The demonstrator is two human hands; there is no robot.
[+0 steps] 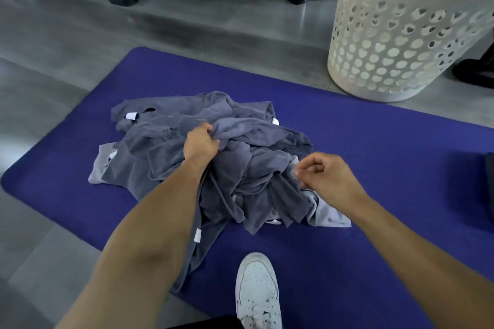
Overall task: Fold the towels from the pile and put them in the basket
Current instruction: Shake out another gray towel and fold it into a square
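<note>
My left hand [201, 141] grips a fold at the top of the grey towel pile [240, 168], which lies on the blue mat [374, 155]. My right hand [324, 175] hovers beside the pile, fingers curled, holding nothing. The white basket [395, 43] stands upright at the mat's far right edge.

Crumpled grey terry-cloth towels [213, 163], soft and matt with small white fabric labels, lie heaped at the middle of a ribbed blue foam mat [374, 168]. Off its far right corner stands a cream plastic basket [395, 43] (heart-shaped perforations, dull finish) on a smooth grey floor [66, 43] with faint sheen.
</note>
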